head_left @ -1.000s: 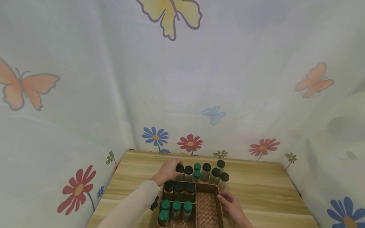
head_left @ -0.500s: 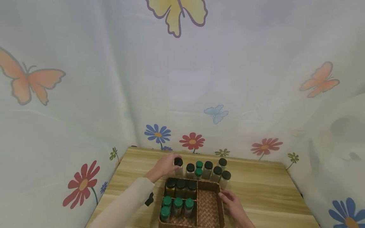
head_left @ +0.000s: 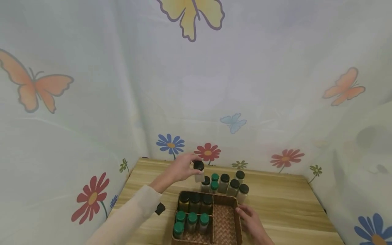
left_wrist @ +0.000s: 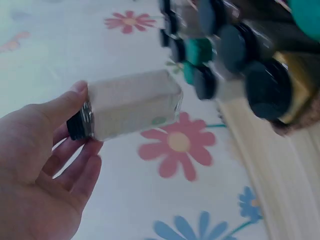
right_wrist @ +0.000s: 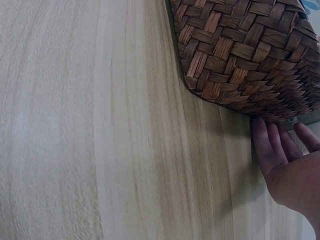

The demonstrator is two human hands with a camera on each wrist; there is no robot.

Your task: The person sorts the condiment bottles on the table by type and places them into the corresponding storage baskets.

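My left hand [head_left: 181, 167] pinches a clear jar [head_left: 199, 176] by its black cap, thumb on one side and fingers on the other. In the left wrist view the jar [left_wrist: 134, 105] has a squarish body with pale contents. It hangs above the table, behind the wicker basket [head_left: 223, 223]. My right hand [head_left: 252, 222] rests against the basket's right side. In the right wrist view its fairly straight fingers [right_wrist: 272, 142] touch the woven wall [right_wrist: 240, 55]. Black-capped jars [head_left: 195, 201] stand in the basket's back left compartment, and green-capped jars [head_left: 192, 222] in the front left one.
Behind the basket several more jars [head_left: 225, 182] stand close together, some black-capped, two with green caps [head_left: 214, 185]. The wooden table [head_left: 275, 204] ends at a white sheet [head_left: 196, 102] printed with flowers and butterflies.
My left hand has lifted the black-capped jar off the table from the left end of the back row, then moved it up and to the right. The right hand stays at the basket.
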